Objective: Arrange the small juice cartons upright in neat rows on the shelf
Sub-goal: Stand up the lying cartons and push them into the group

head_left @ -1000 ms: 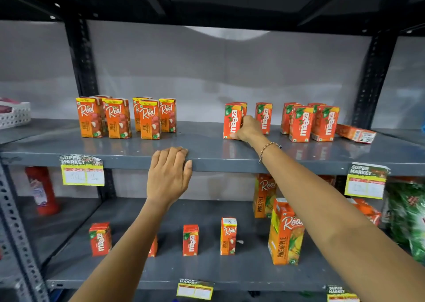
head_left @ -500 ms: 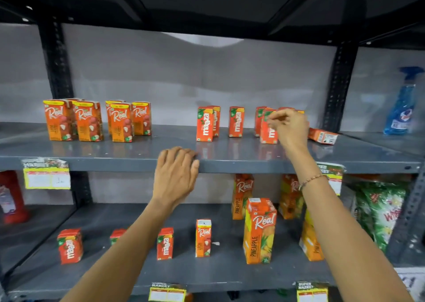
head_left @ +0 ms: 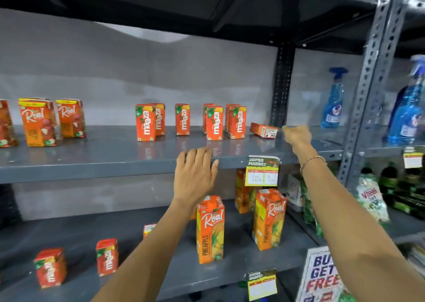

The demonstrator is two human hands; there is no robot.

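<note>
Where cartons (head_left: 214, 122) stand, the shelf (head_left: 96, 154) looks grey.

Grey metal shelving (head_left: 92, 163) is filling the view, perforated uprights (head_left: 368, 94) standing right, a plain grey wall (head_left: 138, 71) sitting behind.

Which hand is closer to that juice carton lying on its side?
Right. The right hand is just beside the fallen carton; the left hand rests on the shelf edge, farther off.
</note>
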